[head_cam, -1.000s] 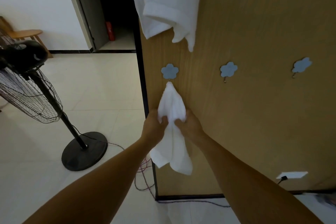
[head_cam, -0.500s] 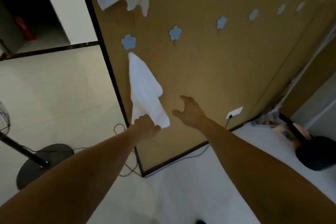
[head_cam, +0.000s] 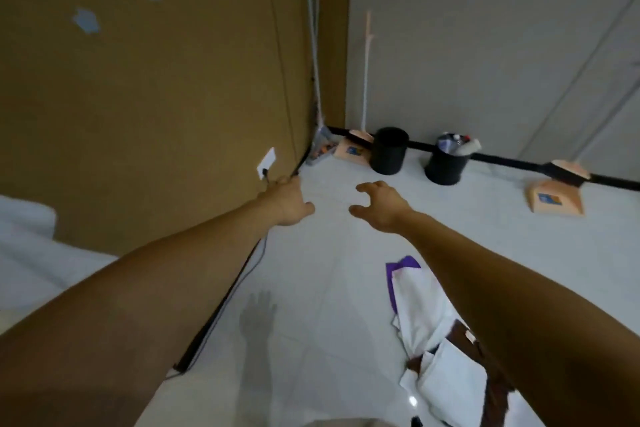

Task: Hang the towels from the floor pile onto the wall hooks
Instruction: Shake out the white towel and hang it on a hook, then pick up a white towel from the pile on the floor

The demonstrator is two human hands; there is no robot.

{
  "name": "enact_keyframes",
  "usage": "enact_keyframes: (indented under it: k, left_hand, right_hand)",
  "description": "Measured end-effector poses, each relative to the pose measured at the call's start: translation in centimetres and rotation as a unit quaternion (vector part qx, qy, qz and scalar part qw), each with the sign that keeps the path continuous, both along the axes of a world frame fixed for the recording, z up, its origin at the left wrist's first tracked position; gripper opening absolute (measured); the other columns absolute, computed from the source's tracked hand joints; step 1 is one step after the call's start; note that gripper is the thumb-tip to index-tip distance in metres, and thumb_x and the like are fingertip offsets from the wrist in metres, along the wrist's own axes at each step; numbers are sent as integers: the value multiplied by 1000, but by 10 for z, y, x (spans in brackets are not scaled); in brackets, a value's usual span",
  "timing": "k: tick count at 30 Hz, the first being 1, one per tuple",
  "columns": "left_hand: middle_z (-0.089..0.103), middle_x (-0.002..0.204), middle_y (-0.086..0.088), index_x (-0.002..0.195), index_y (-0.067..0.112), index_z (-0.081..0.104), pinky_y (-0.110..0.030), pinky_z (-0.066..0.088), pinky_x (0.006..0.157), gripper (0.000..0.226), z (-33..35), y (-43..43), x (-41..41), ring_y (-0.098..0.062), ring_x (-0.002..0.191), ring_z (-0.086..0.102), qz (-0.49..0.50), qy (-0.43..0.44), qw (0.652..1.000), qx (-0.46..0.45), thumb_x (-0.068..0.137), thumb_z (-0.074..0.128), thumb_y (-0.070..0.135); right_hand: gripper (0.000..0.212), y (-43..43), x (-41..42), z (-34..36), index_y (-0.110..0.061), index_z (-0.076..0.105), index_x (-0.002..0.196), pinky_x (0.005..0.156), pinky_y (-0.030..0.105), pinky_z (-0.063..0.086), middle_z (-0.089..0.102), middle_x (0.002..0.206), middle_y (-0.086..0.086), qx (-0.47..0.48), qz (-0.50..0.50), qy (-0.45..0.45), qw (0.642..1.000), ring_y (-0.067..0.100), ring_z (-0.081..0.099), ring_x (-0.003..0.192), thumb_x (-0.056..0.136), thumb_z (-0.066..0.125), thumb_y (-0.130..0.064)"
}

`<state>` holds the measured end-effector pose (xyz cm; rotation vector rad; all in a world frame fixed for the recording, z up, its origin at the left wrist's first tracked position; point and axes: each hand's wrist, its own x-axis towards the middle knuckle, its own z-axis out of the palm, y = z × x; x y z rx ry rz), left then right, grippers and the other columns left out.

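Lying on the floor (head_cam: 311, 288) at lower right: towel pile (head_cam: 450, 378), crumpled, mostly white, with a purple piece (head_cam: 398, 270) at its far end and brown cloth (head_cam: 460, 333) showing between the folds. Right forearm crosses above the pile, hiding part of it.

Left hand (head_cam: 287, 201) and right hand (head_cam: 381, 204) both reach forward, apart from each other, holding nothing; right fingers loosely curled, left thumb spread.

Wall hooks (head_cam: 86, 20), pale and blurred, run in a row high on the wooden wall (head_cam: 156, 97), upper left. White fabric (head_cam: 24, 218) at left edge, blurred.

Wall socket (head_cam: 266, 163) near left hand. Two black bins (head_cam: 388, 151) and two dustpans (head_cam: 554, 199) line the far wall.
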<state>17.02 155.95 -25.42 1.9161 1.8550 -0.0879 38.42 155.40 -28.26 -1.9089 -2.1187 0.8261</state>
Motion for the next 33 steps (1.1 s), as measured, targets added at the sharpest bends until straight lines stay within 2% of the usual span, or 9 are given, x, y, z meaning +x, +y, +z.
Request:
enact_keyframes:
  k: [5, 8, 12, 16, 20, 22, 25, 29, 33]
  left_hand:
    - [18, 157, -15, 153, 13, 9, -47, 28, 114, 83, -39, 8, 180, -33, 141, 23, -146, 23, 988, -41, 91, 52, 48]
    - [21, 156, -12, 152, 15, 13, -46, 28, 113, 80, -75, 0, 264, -32, 141, 25, -217, 30, 973, -66, 91, 52, 47]
    - [27, 153, -12, 151, 15, 20, -46, 31, 111, 76, -134, -11, 333, -32, 138, 29, -281, 39, 952, -115, 89, 54, 45]
    - [29, 152, -12, 150, 15, 23, -44, 34, 109, 72, -202, -17, 371, -32, 138, 30, -313, 37, 936, -157, 90, 51, 44]
    - [31, 150, -11, 148, 15, 25, -43, 36, 107, 67, -276, -19, 386, -32, 135, 35, -338, 52, 916, -212, 92, 49, 42]
    - [35, 147, -10, 145, 15, 31, -42, 37, 105, 62, -318, -15, 391, -31, 132, 38, -341, 60, 910, -227, 92, 49, 43]
    - [39, 144, -9, 142, 15, 34, -42, 40, 103, 58, -386, -10, 399, -30, 128, 41, -332, 62, 907, -251, 92, 48, 41]
    - [43, 140, -8, 139, 15, 38, -37, 41, 95, 55, -491, -3, 411, -27, 124, 46, -331, 62, 908, -249, 93, 50, 41]
    - [45, 138, -9, 136, 14, 42, -38, 42, 95, 52, -601, 0, 417, -28, 123, 47, -319, 68, 913, -245, 93, 52, 39]
  right_hand:
    - [59, -43, 166, -41, -21, 43, 142, 104, 41, 43, 40, 145, 11, -53, -150, -12, 987, 32, 48, 125, 91, 57, -46]
    - [55, -76, 239, -71, -20, 47, 140, 101, 39, 41, 44, 140, 13, -81, -224, -12, 971, 32, 48, 124, 91, 57, -44]
    - [56, -120, 296, -124, -20, 46, 140, 102, 39, 41, 45, 138, 14, -142, -294, -2, 945, 32, 48, 122, 90, 58, -42]
    - [52, -147, 325, -184, -20, 51, 136, 96, 37, 43, 48, 135, 11, -188, -358, 16, 914, 30, 50, 120, 90, 56, -45]
    - [33, -157, 331, -247, -20, 63, 115, 79, 29, 46, 62, 112, 6, -205, -406, 36, 890, 28, 60, 103, 87, 55, -36]
    - [36, -157, 330, -288, -21, 61, 121, 83, 29, 46, 64, 114, 1, -214, -419, 42, 881, 24, 60, 107, 89, 55, -37]
    - [44, -151, 329, -362, -20, 56, 130, 99, 35, 45, 59, 129, 1, -249, -432, 44, 866, 22, 55, 118, 92, 52, -42]
    - [45, -134, 325, -479, -16, 53, 133, 98, 37, 47, 57, 133, 6, -278, -431, 68, 856, 24, 56, 118, 95, 49, -38]
    - [37, -115, 323, -605, -12, 56, 124, 94, 37, 47, 58, 127, 9, -289, -433, 54, 852, 28, 56, 115, 95, 48, -34]
